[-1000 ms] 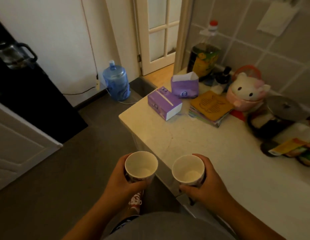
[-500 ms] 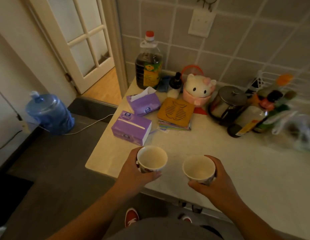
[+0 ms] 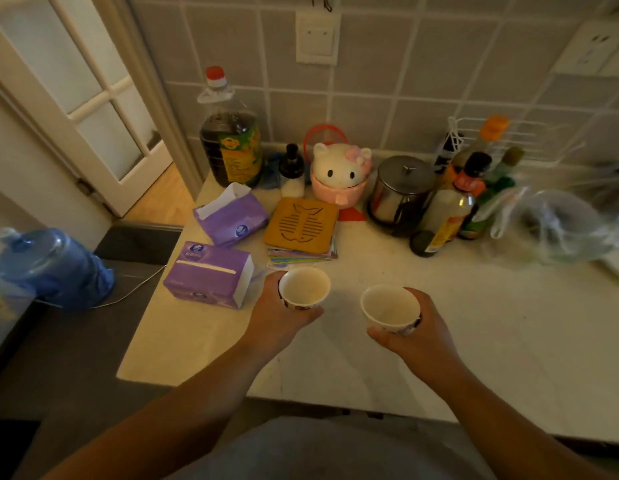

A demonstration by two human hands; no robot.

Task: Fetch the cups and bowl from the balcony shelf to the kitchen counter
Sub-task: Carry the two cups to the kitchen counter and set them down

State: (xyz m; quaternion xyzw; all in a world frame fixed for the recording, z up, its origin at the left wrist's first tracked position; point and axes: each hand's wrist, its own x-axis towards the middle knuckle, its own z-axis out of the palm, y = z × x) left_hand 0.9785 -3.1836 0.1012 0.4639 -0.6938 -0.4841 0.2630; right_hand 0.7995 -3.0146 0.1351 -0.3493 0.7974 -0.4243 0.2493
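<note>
Two white cups are held upright over the kitchen counter [image 3: 439,306] — the left cup [image 3: 304,286] gripped from below and behind by the left hand [image 3: 276,318], the right cup [image 3: 390,307] wrapped the same way by the right hand [image 3: 417,337]. Whether either base touches the counter cannot be told. Just left of the left cup lies a purple tissue box [image 3: 207,273]; behind it sits a yellow fish-pattern trivet [image 3: 301,223] on a stack of mats — further back, a cat-faced pot [image 3: 341,176].

Each hand's grip holds a cup [image 3: 304,287] over the counter [image 3: 474,323]
</note>
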